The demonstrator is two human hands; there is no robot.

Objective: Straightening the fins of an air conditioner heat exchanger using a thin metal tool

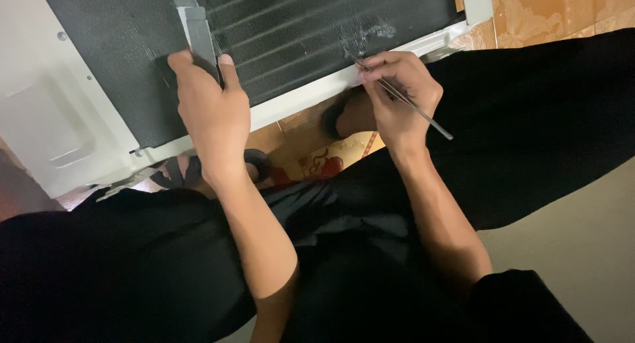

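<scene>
Left hand (210, 111): It lay palm-down on the coil (291, 32), thumb and forefinger pinched together on the lower end of a grey block (196, 27). The block stood flat against the fins, probably so that it could be drawn along them while the palm steadied it.

Right hand (397, 95): Its fingers were closed on a thin rod (403, 101), gripped pen-fashion near the front. The tip touched the fins just above the lower frame edge, and the free end stuck out behind the hand toward the leg. That grip looked suited to fine picking at single fins rather than to pushing hard.

Coil: A dark finned panel with faint horizontal tube lines, it filled the upper middle of the view, tilted in its white frame (317, 91). A pale scuffed patch (380, 31) showed on it, up and right of the rod tip.

Frame: Its lower rail ran slantwise just beside both hands. A white casing panel (46, 111) adjoined the coil at the left.

Posture: The person crouched over the unit in black trousers (529, 131), knees spread to either side of the arms, which put both hands close to the fins.

Floor: Patterned tiles (549, 9) showed at the upper right and between the legs. A sandalled foot (178, 171) sat just under the frame's lower left corner.
</scene>
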